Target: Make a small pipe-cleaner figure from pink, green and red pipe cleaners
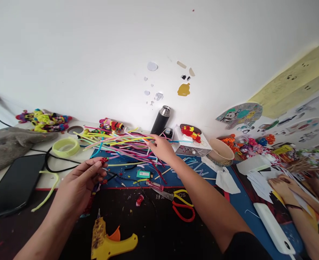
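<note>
My left hand is closed in a pinch on a small red pipe-cleaner piece, held just above the dark mat. My right hand reaches forward into a loose heap of coloured pipe cleaners near the wall. Its fingers are spread and rest on the strands; no strand is plainly gripped.
A yellow glue gun lies near the front edge. Red-and-yellow scissors, a black flask, a paper cup, a yellow tape roll and a black tablet are around. Another person's hands work with paper at the right.
</note>
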### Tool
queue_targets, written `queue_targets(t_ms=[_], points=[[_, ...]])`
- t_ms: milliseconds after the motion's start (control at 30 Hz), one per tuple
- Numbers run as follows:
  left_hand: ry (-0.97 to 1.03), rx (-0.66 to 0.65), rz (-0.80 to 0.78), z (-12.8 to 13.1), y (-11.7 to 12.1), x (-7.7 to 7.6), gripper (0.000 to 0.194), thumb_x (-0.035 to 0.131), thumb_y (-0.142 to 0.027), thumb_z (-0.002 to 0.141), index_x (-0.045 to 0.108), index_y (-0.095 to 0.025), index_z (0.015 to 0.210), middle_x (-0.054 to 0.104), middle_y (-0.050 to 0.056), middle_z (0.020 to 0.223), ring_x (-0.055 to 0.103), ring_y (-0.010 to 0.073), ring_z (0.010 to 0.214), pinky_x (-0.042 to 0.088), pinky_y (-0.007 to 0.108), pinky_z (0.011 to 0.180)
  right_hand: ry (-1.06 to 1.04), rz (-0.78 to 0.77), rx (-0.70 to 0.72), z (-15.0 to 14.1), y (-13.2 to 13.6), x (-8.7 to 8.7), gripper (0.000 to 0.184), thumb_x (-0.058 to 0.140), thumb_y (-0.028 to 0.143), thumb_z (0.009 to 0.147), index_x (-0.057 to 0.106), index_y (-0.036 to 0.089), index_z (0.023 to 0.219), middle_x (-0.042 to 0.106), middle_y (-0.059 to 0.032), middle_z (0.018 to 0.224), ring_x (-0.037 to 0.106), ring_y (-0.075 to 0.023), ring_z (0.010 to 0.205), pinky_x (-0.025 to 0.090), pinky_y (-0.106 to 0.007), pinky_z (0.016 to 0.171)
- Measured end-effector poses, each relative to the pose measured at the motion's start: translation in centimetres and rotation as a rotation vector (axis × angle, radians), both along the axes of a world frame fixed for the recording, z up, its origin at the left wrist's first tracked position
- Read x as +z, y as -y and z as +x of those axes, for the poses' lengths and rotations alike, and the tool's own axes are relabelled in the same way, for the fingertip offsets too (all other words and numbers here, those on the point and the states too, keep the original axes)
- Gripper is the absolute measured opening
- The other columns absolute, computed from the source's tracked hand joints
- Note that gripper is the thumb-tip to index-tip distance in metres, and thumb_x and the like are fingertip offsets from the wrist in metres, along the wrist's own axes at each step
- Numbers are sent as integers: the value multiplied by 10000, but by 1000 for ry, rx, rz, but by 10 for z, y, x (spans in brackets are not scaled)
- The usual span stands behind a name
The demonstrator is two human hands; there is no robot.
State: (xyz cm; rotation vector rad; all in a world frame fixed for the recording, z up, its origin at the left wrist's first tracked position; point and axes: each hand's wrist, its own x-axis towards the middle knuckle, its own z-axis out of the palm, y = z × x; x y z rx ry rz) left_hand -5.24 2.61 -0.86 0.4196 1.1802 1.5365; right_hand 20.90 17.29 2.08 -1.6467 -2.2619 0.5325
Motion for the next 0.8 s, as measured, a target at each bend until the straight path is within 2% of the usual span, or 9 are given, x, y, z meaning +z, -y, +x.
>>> queue_targets(t_ms=[67,133,233,400,567,700,800], points=[[-2,3,-5,0,0,0,279,992,-308,609,862,-232,844,744,46,842,637,144,690,549,159,524,44,-16,12,-4,-5,-6,481,623,439,1068,645,207,1489,813,-115,1155,736,-280,1046,467,-317,767],[3,11,-9,0,0,0,291,994,-314,602,860,-225,845,742,44,839,639,140,686,550,156,529,77,-31,31,-9,-4,-10,395,646,435,1056,718,217,1378,807,-117,1206,734,-288,1079,467,-319,779],[0,4,-15,0,0,1,375,1025,-351,561,854,-202,859,742,38,837,643,132,680,551,154,536,123,-49,65,-14,5,-10,298,653,421,1051,770,227,1245,821,-97,1131,741,-282,1031,460,-321,775],[-2,-55,-46,4,1,6,578,1087,-456,460,834,-167,892,733,24,757,645,125,655,530,141,528,169,-69,128,-10,25,-5,184,711,349,1015,788,238,1140,827,-63,1045,742,-267,988,438,-311,746],[-23,-55,-52,4,1,7,640,1097,-484,427,821,-161,905,753,27,797,644,123,664,529,142,536,160,-77,154,-4,44,-9,160,670,322,1048,792,243,1116,830,-31,966,743,-211,867,414,-292,696],[-46,-86,-59,1,4,0,604,1074,-502,510,817,-172,946,743,22,756,640,124,662,507,134,529,147,-78,226,-6,59,-15,182,661,334,1057,805,263,1142,837,-23,956,757,-212,882,432,-288,726],[-46,-78,-22,-3,7,2,557,1068,-467,547,818,-186,958,747,9,795,650,122,687,521,136,560,131,-50,245,-7,66,-15,221,637,315,1064,804,254,1195,844,-46,976,769,-236,905,459,-301,755]])
